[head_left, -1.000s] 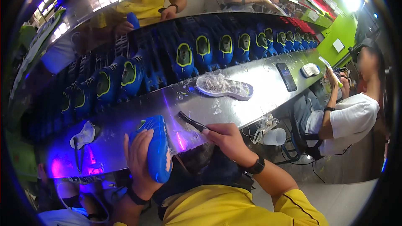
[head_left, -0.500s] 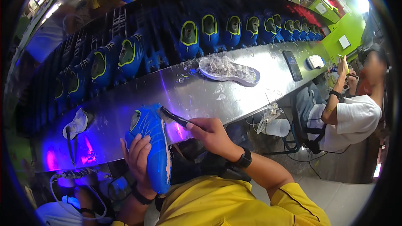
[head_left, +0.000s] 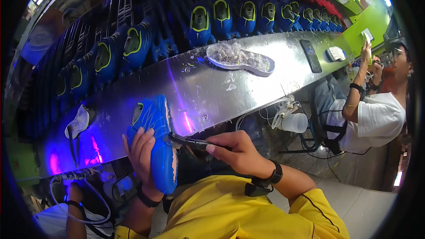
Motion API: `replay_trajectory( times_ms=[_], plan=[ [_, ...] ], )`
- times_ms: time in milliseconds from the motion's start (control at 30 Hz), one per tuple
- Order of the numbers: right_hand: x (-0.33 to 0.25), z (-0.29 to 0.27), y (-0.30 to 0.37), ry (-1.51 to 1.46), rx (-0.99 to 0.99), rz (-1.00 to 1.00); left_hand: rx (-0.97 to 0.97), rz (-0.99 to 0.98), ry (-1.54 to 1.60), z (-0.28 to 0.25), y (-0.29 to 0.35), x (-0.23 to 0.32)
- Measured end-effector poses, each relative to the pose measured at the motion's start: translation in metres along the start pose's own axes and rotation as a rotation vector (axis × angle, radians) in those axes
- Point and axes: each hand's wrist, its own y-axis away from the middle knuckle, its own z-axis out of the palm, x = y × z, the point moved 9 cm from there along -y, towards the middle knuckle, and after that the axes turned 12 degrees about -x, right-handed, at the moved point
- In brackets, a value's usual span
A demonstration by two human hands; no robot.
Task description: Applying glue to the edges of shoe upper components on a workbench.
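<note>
My left hand [head_left: 142, 157] is wrapped round a blue shoe [head_left: 164, 163] near the table's front edge. The shoe is tilted on its side, its lacing and dark opening to the left, with a pale strip along the lower right edge. My right hand [head_left: 241, 152] grips a slim black tool [head_left: 190, 141] with a bent head. That head rests at the middle of the shoe's right edge; its exact kind is too small to make out.
A steel table [head_left: 133, 84] runs across. On it lie a white sole [head_left: 243, 62] heaped with shavings, a phone [head_left: 311, 56], a white block [head_left: 335, 54] and a pale strapped piece [head_left: 79, 123]. Blue shoes [head_left: 221, 17] line the rack behind. A co-worker [head_left: 380, 115] sits at right.
The tool's head has moved down from the toe end to the middle of the shoe's right edge, with my right hand lower. The shoe has risen slightly and turned, showing more pale edge.
</note>
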Motion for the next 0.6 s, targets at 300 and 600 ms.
replay_trajectory(
  times_ms=[300,600],
  plan=[
    [-0.022,0.000,0.026,0.122,0.038,-0.330,-0.070,-0.060,-0.016,-0.006,-0.023,0.014],
    [-0.062,-0.013,0.056,0.326,0.193,-0.446,-0.134,-0.204,-0.003,-0.016,-0.069,0.030]
  ],
)
